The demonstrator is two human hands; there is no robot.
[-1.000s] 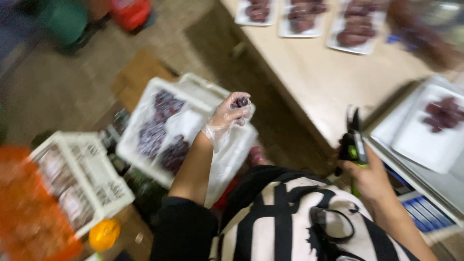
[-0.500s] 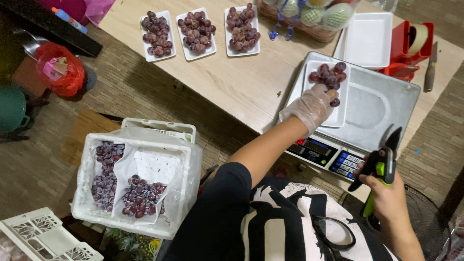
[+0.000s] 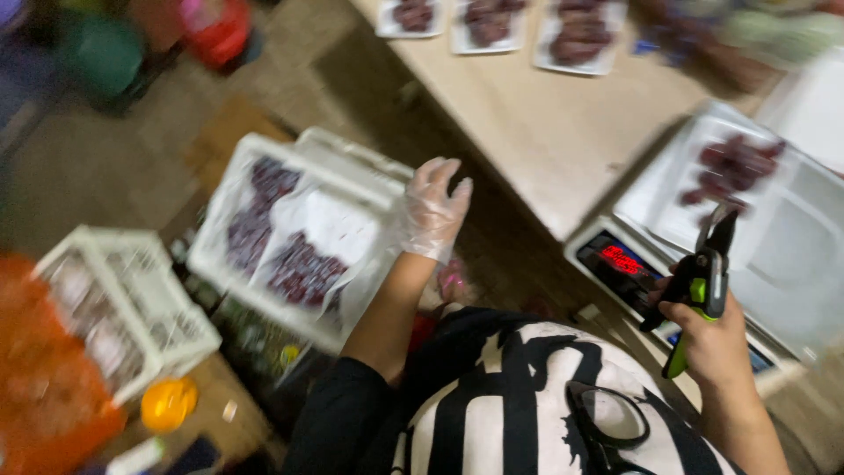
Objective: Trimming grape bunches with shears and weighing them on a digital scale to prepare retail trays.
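Brown floor spreads under everything on my left, blurred, with a white crate point(image 3: 299, 246) standing on it, lined with clear plastic and holding dark purple grapes point(image 3: 303, 273) in bunches. Further left sits a second white crate point(image 3: 123, 308), latticed, beside something orange point(image 3: 44, 396) I cannot make out. To my right runs the pale wooden counter point(image 3: 527, 132). At its far edge lie three white trays point(image 3: 492, 22) of grapes in a row. Nearer me stands a white scale point(image 3: 774, 264) with a red glowing display point(image 3: 620, 261), and a white tray of grapes point(image 3: 730, 167) rests on its pan.

My left hand point(image 3: 433, 211), in a thin clear glove, hangs open and empty above the floor, just beside the lined crate's right rim, fingers spread. My right hand point(image 3: 708, 339) is clenched around green-handled shears point(image 3: 703, 281), blades up, in front of the scale's display.
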